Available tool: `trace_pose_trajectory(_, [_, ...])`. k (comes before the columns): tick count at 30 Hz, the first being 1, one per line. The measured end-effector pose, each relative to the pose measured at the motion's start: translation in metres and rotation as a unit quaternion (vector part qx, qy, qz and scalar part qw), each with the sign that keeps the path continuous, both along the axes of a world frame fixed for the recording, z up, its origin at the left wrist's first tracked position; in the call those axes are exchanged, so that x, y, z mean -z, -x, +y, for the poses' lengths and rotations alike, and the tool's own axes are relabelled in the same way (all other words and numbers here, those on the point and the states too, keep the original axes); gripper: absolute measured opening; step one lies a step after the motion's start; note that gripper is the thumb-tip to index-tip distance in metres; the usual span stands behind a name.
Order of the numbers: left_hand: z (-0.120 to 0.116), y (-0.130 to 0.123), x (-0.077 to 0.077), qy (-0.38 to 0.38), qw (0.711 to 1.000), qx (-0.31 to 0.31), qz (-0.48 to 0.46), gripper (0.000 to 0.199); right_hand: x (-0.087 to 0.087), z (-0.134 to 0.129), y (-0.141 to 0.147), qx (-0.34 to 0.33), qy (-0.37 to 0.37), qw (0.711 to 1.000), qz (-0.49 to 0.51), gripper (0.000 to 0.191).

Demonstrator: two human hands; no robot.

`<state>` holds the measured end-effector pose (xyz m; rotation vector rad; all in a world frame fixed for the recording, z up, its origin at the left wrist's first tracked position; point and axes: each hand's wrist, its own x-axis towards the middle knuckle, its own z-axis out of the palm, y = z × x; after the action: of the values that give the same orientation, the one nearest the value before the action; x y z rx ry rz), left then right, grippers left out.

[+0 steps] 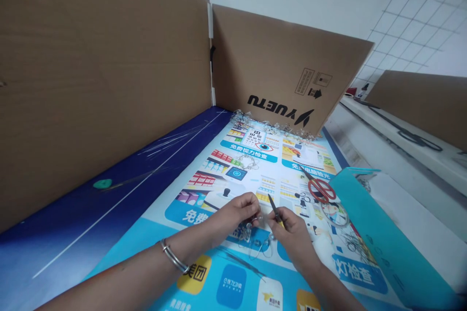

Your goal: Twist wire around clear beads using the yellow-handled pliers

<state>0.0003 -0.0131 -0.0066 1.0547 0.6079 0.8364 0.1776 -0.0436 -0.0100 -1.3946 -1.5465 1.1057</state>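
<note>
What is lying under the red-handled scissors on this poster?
The red-handled scissors lie directly on the printed poster, among its small illustrations. The patch of poster beneath them is covered, so its print cannot be seen.

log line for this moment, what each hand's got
left hand: holds wire glasses frame | right hand: holds slim pointed tool | nearby: red-handled scissors | surface: printed eye-test poster
</note>
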Motion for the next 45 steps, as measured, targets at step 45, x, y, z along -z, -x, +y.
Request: trace_pose_trajectory(45, [0.005,-0.003,-0.007,-0.156,0.95,-0.14,0.234,0.019,-0.006,0.01,-0.029,-0.043,-0.147,0.941,-0.303,0.01])
